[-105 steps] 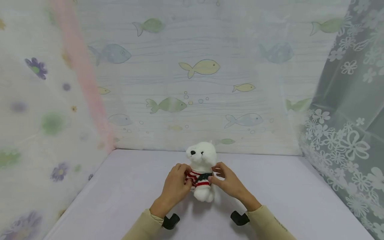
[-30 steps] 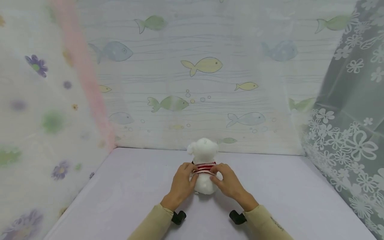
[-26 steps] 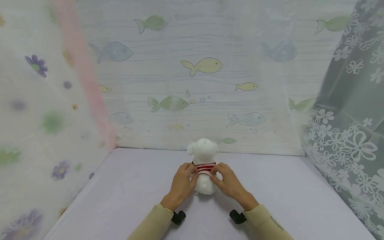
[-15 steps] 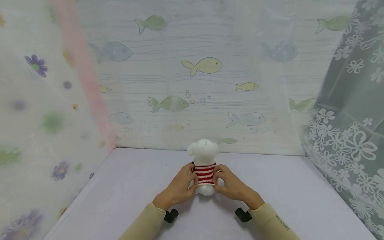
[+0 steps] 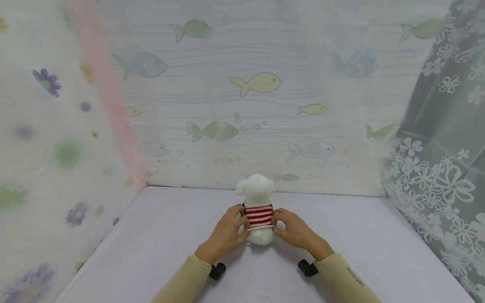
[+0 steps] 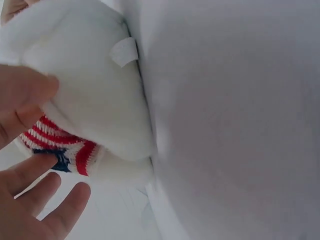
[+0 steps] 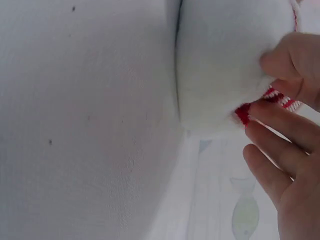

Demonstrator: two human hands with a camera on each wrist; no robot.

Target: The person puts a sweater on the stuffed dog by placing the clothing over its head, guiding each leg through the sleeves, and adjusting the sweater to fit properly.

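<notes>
A white plush toy dog (image 5: 259,189) sits upright on the table with its back to me. Its red-and-white striped knitted sweater (image 5: 259,216) covers the torso, and the white rump shows below the hem. My left hand (image 5: 225,231) pinches the sweater at the toy's left side as I see it. On the opposite side my right hand (image 5: 297,229) pinches the sweater edge between thumb and fingers. A dark blue patch on the sweater (image 6: 62,160) appears in the left wrist view, beside the spread fingers. A white tag (image 6: 125,51) sticks out low on the plush.
The table (image 5: 170,219) has a white cover. A fish-print sheet (image 5: 212,97) hangs behind it, a flower-print sheet (image 5: 49,155) on the left, and a sheer floral curtain (image 5: 443,168) on the right. Black wrist devices (image 5: 217,271) sit under the forearms.
The toy has turned from facing front-left to showing its back. Over the last second, the bunched sweater came down over the back; its hem now sits slightly higher than half a second ago.
</notes>
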